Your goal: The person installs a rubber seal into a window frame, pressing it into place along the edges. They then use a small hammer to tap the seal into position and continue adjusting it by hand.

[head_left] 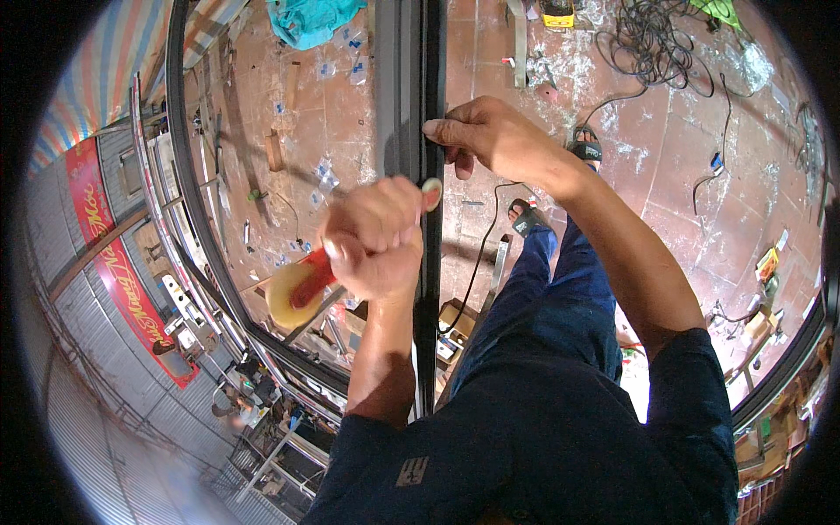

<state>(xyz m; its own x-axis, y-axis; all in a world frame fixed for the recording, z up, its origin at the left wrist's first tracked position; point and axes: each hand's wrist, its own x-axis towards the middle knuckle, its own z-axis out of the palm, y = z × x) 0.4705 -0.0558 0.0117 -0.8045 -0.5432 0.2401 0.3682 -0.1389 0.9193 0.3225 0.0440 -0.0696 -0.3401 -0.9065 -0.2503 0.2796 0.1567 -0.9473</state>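
Observation:
A long dark metal frame bar [401, 96] runs up the middle of the view, with a black strip [432, 79] along its right side. My left hand [374, 232] is closed in a fist round a red-and-yellow tool [302, 289], held over the bar's left side. The tool's broad yellowish end points down and left, while a pale round end shows beyond the fist; blur hides its exact kind. Farther up, my right hand [494, 140] pinches the strip's edge, thumb on top and fingers curled at its right side.
The outer dark frame [197, 175] curves round on the left. Tangled black cable [652, 48] lies on the tiled floor at far right, a turquoise cloth [311, 19] at far left. An open cardboard box [455, 319] stands beside my legs. Metal lengths lean at left.

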